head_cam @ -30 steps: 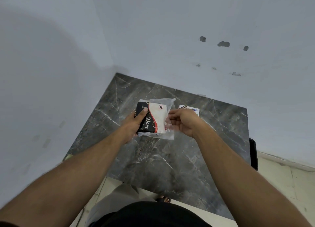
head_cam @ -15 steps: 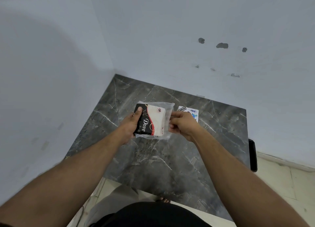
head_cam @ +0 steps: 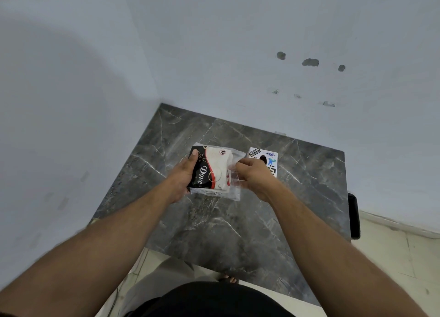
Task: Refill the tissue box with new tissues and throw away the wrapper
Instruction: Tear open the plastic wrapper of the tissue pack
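Note:
A tissue pack (head_cam: 209, 171) in a clear plastic wrapper, printed black, red and white with "Dove", is held above the dark marble table (head_cam: 238, 221). My left hand (head_cam: 183, 174) grips the pack's left side, thumb on top. At the right end, my right hand (head_cam: 254, 174) pinches the loose clear wrapper (head_cam: 235, 183). A white box (head_cam: 267, 160) with stickers lies flat on the table just behind my right hand, partly hidden by it.
The table stands in a corner between two pale walls (head_cam: 238, 55). A black object (head_cam: 354, 214) sticks out at the table's right edge. Tiled floor (head_cam: 392, 257) shows to the right and below; my foot (head_cam: 229, 279) is near the table's front edge.
Both hands have kept their hold on the pack. The right hand's fingers have shifted on the wrapper's right end, and the white box behind shows more.

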